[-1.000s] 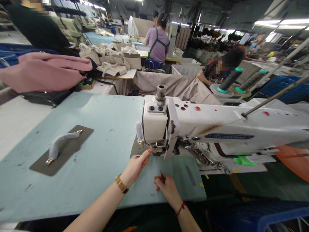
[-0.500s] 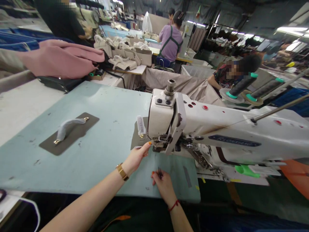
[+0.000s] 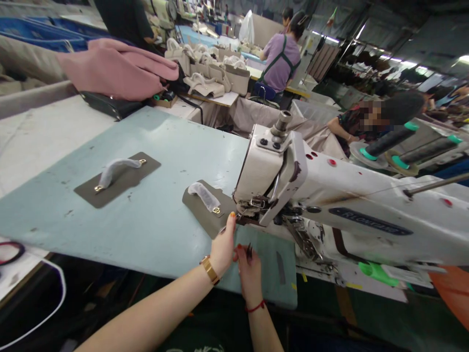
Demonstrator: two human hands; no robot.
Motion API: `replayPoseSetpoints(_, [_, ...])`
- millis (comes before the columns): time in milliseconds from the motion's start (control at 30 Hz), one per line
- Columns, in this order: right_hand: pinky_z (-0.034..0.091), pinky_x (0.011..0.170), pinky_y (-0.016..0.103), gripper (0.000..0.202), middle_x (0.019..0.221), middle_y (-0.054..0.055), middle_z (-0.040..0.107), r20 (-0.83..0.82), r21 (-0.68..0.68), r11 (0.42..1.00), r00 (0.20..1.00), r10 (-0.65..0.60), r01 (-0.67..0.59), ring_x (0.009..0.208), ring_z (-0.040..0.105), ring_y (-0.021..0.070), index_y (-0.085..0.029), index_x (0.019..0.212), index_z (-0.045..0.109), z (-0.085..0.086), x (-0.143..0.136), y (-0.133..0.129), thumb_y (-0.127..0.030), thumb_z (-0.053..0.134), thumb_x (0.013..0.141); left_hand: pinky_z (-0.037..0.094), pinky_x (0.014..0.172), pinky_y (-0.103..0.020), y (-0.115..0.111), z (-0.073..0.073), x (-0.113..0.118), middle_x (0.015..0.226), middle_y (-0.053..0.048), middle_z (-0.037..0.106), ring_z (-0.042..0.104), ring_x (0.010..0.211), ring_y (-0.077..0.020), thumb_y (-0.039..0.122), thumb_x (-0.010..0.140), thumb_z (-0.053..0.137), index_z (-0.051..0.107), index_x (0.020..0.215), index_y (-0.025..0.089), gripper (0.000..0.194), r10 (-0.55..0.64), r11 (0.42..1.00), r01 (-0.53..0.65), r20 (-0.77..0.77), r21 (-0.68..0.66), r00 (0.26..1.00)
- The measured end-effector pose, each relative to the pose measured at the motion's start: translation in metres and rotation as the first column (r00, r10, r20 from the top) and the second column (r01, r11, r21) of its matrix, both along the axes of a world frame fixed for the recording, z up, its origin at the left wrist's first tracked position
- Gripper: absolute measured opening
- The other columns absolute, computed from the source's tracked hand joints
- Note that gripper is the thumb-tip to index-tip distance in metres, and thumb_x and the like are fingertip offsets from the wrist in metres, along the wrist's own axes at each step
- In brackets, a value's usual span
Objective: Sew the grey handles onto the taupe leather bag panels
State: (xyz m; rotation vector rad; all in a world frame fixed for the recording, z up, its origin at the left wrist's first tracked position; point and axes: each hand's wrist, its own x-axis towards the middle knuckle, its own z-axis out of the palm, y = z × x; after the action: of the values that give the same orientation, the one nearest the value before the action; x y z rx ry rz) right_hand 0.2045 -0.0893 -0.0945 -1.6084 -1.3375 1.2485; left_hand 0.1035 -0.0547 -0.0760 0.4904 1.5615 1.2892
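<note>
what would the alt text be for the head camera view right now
A person's left hand holds the edge of a grey-brown panel at the needle of a white industrial sewing machine, while the right hand grips small dark snips beside it. A second panel with a wrapped handle lies farther left on the pale green table.

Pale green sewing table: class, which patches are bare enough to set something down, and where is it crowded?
Bare: the pale green sewing table between the two grey-brown panels, and its front edge. Crowded: under the white sewing machine head, where both hands meet.
</note>
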Motion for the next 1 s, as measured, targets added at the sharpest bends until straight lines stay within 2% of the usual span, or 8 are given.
replayPoseSetpoints(133, [0.040,0.076,0.025,0.036,0.080,0.005,0.066,0.006,0.143,0.988,0.998,-0.055,0.053,0.083,0.059,0.0187,-0.018,0.071,0.060,0.030,-0.011,0.014,-0.043,0.043,0.090,0.039,0.094,-0.032,-0.039,-0.008,-0.017,0.118,-0.008,0.058,0.051,0.112,-0.0244,0.050,0.082,0.055,0.056,0.113,0.022,0.042,-0.033,0.979,0.045,-0.060,0.197,0.998])
replayPoseSetpoints(300, [0.038,0.066,0.025,0.048,0.063,0.003,0.059,-0.020,0.164,0.983,0.997,-0.081,0.083,0.068,0.054,0.0175,-0.017,0.066,0.062,0.048,-0.038,0.038,-0.050,0.037,0.092,0.032,0.105,-0.044,-0.045,-0.032,-0.107,0.137,-0.011,0.041,0.038,0.125,-0.0272,0.047,0.091,0.039,0.039,0.133,0.022,0.049,-0.012,0.954,0.162,-0.508,0.252,0.861])
replayPoseSetpoints(367, [0.036,0.060,0.025,0.048,0.059,0.001,0.054,-0.032,0.174,0.979,0.995,-0.099,0.103,0.062,0.049,0.0158,-0.018,0.062,0.057,0.049,-0.050,0.045,-0.052,0.039,0.090,0.027,0.108,-0.048,-0.009,-0.028,-0.141,0.140,-0.013,0.038,0.033,0.130,-0.0295,0.050,0.090,0.040,0.040,0.133,0.021,0.052,-0.199,0.798,0.538,-0.726,0.269,0.658])
replayPoseSetpoints(433, [0.032,0.056,0.024,0.045,0.056,-0.001,0.048,-0.020,0.174,0.976,0.991,-0.130,0.132,0.058,0.043,0.0138,-0.019,0.058,0.050,0.049,-0.061,0.050,-0.052,0.043,0.087,0.023,0.109,-0.051,0.036,-0.015,-0.159,0.141,-0.015,0.037,0.031,0.131,-0.0334,0.058,0.086,0.042,0.042,0.133,0.019,0.061,-0.312,0.541,0.821,-0.863,0.183,0.398])
replayPoseSetpoints(567, [0.027,0.052,0.024,0.041,0.053,-0.003,0.039,-0.012,0.131,0.975,0.983,-0.181,0.181,0.054,0.036,0.0118,-0.020,0.054,0.041,0.045,-0.070,0.052,-0.047,0.048,0.084,0.028,0.105,-0.049,0.098,0.014,-0.158,0.129,-0.017,0.048,0.041,0.121,-0.0363,0.066,0.078,0.048,0.045,0.132,0.018,0.073,-0.318,0.153,0.988,-0.945,0.034,0.082])
replayPoseSetpoints(667, [0.029,0.052,0.024,0.039,0.053,-0.003,0.041,-0.049,0.128,0.969,0.977,-0.208,0.213,0.054,0.039,0.0121,-0.019,0.055,0.045,0.042,-0.067,0.049,-0.046,0.049,0.082,0.036,0.098,-0.044,0.104,0.032,-0.151,0.120,-0.015,0.052,0.049,0.108,-0.0325,0.059,0.081,0.052,0.046,0.132,0.019,0.065,-0.255,0.031,0.995,-0.963,-0.099,-0.088])
replayPoseSetpoints(800, [0.034,0.053,0.024,0.036,0.057,0.000,0.051,-0.075,0.078,0.977,0.979,-0.192,0.198,0.057,0.047,0.0149,-0.017,0.066,0.057,0.039,-0.058,0.045,-0.049,0.051,0.081,0.040,0.089,-0.043,0.087,0.047,-0.150,0.114,-0.013,0.051,0.049,0.102,-0.0304,0.058,0.081,0.053,0.047,0.131,0.026,0.060,-0.185,0.115,0.962,-0.957,-0.246,-0.222])
replayPoseSetpoints(1000, [0.036,0.058,0.024,0.030,0.066,0.001,0.056,-0.167,0.124,0.986,0.982,-0.092,0.113,0.065,0.051,0.0161,-0.016,0.078,0.062,0.043,-0.044,0.050,-0.043,0.049,0.085,0.043,0.082,-0.043,0.055,0.069,-0.133,0.101,-0.010,0.050,0.048,0.091,-0.0274,0.060,0.084,0.046,0.049,0.128,0.026,0.056,-0.157,0.356,0.885,-0.953,-0.299,-0.259])
